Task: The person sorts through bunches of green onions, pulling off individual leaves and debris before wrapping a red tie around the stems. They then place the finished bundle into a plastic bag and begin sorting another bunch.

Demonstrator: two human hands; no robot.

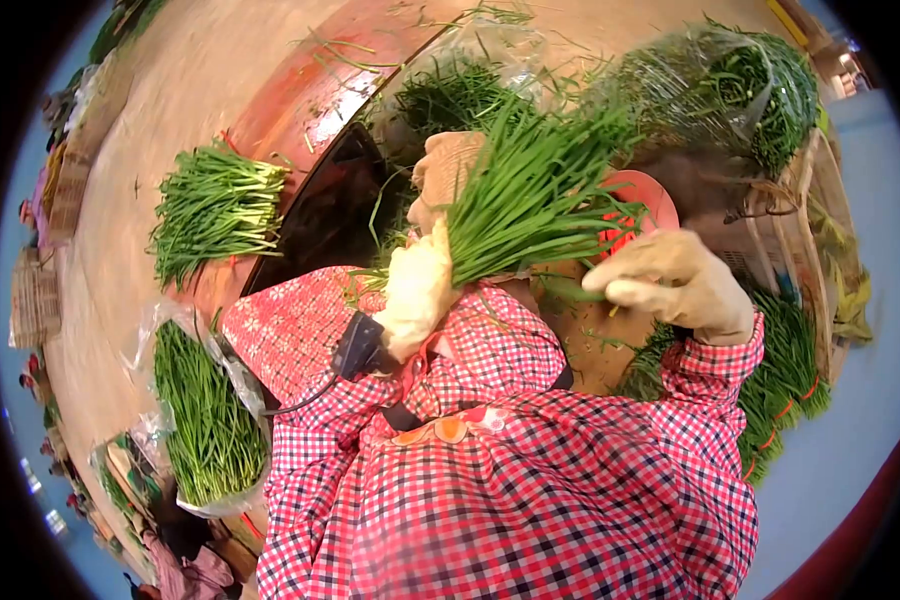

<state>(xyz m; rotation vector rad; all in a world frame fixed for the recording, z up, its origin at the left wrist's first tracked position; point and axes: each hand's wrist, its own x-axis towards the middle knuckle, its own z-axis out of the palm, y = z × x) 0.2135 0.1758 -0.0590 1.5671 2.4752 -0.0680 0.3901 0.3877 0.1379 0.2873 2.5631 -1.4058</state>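
My left hand (417, 290), in a pale glove, is wrapped round the lower end of a large bunch of long green stalks (540, 190) that fans up and to the right. My right hand (675, 283), gloved too, is at the right of the bunch, its fingers pressed together on a few green leaves (568, 288). A beige knitted piece (448, 170) shows just above my left hand. Below the bunch lies my checked clothing (500, 330).
A tied bundle (220, 210) lies on the red surface (270, 120) at left. Bagged greens (205, 410) are at lower left, with another bag (720, 85) at upper right. A red round container (650, 198) stands behind my right hand. More bundles (785, 400) lie at right.
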